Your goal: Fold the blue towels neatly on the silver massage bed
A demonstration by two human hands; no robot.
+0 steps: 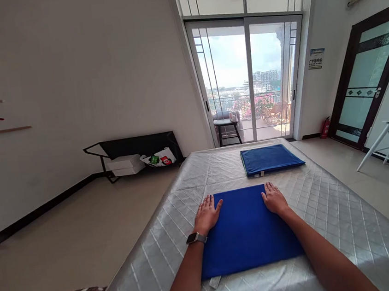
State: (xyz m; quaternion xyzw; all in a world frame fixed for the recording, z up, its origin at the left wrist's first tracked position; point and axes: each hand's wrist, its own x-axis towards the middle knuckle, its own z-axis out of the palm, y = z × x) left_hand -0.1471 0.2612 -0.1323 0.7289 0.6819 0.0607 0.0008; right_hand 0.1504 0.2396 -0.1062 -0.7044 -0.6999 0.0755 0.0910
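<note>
Blue fabric (246, 228) lies flat at the lower centre of the frame, under two hands set apart. The left hand (207, 214) is spread at its upper left corner, partly over the edge; the right hand (274, 198) rests at the upper right corner. Both palms face down, fingers extended, gripping nothing. A watch (196, 238) circles the left wrist.

Below, the near edge is unheld, a small white tag (215, 282) poking out. Uneven pressure could skew the piece, I judge, since the silver quilted cover (163, 241) looks slick; a forearm brushing the near corners could ruck them.

Farther up, right of centre, lies a second blue piece (270, 158); a long forward push might bump it out of line. Beyond stand a sliding glass door (250, 79) and, left of centre, a black rack (132, 146).
</note>
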